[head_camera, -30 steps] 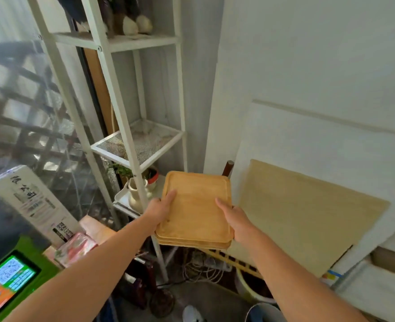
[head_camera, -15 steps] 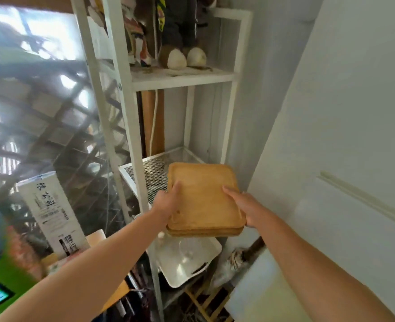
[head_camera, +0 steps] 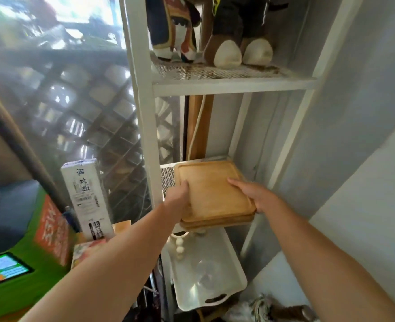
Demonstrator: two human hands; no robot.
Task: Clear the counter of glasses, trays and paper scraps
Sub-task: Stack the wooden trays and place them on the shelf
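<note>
Seen from the head camera, the stack of wooden trays (head_camera: pixel 215 194) is held level between both hands, its far half already over the middle mesh shelf (head_camera: pixel 167 176) of the white rack (head_camera: pixel 143 126) and its near edge hanging out past the shelf front toward the person. The left hand (head_camera: pixel 176 197) clasps the stack's left edge, thumb on top and fingers underneath; the right hand (head_camera: pixel 258 197) grips the right edge near the front corner the same way. The trays' long axis runs away from the person, straight into the shelf bay, so the remaining travel looks like a forward push. Both hands sit about equally near the shelf. Below, a white tray (head_camera: pixel 215 296) carries a clear glass (head_camera: pixel 205 271).
</note>
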